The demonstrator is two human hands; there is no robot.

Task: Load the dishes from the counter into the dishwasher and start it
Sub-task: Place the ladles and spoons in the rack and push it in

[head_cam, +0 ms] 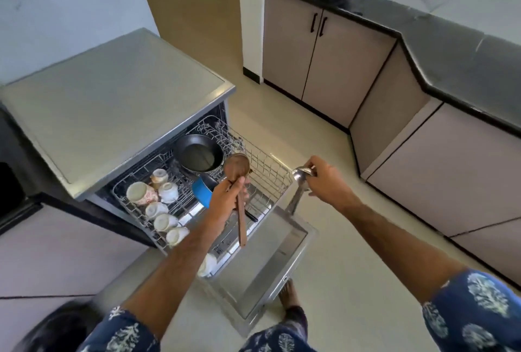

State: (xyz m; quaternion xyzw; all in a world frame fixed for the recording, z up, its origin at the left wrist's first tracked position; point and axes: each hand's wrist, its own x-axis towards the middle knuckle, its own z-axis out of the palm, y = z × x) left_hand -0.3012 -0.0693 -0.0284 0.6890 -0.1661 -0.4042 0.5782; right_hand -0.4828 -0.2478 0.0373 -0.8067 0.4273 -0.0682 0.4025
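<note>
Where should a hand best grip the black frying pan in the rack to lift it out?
Judging by its pose, grip the near rim of the black frying pan, coming from above. It leans open side up in the rack, and no handle shows in this view.

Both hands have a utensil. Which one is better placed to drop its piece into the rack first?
Probably the left hand: its wooden spoon already hangs over the rack. The right hand holds the metal ladle just past the rack's outer edge.
</note>
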